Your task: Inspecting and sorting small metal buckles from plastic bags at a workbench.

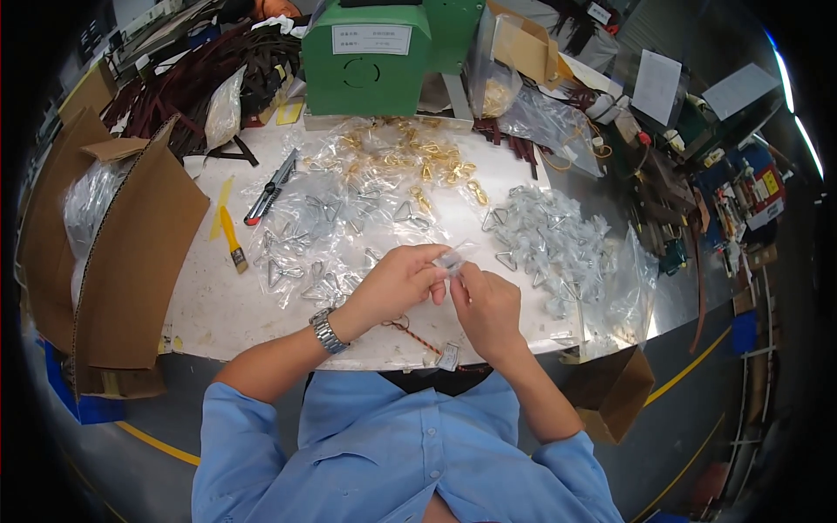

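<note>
Left hand (pixel 397 284) and right hand (pixel 490 307), fingertips pinched together on a small clear bag (pixel 451 259) — in front of the green machine (pixel 366 94). Uneven pulling could tear it (the film looks thin). Bagged gold fittings (pixel 433 164) clutter the way to the machine; front right, heaped silver fittings (pixel 549 244); front left, a utility knife (pixel 273 186).

The brush (pixel 230 232) lies left of the bagged fittings (pixel 324 210).
</note>
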Available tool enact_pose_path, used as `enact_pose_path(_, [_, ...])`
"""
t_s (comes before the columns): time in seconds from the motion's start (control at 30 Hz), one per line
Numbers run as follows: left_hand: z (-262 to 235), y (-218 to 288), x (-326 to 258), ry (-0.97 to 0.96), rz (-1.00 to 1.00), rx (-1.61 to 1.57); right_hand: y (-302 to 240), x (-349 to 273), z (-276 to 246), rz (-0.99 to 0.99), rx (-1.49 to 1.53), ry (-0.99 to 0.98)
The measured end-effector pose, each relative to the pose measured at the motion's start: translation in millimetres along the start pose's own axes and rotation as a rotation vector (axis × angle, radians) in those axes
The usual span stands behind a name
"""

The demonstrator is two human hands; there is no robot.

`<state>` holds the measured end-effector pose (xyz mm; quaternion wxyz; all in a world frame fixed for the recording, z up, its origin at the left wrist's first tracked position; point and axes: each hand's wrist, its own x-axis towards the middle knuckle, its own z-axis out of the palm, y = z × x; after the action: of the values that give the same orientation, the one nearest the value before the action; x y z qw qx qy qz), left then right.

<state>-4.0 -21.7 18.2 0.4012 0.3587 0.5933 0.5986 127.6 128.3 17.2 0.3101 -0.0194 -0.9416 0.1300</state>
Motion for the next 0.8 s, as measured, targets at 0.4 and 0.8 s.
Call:
enact_pose_path(0.4, [-2.5, -1.8, 1.6, -0.036, -0.042, -0.076, -5.8, 1.5, -3.0, 0.016, 0.054, 0.031])
enact_pose_path(0.8, [-36.2, 12.0, 6.0, -0.126, -0.105, -0.334, 15.4, 0.8, -25.9, 0.767, 1.160, -0.307])
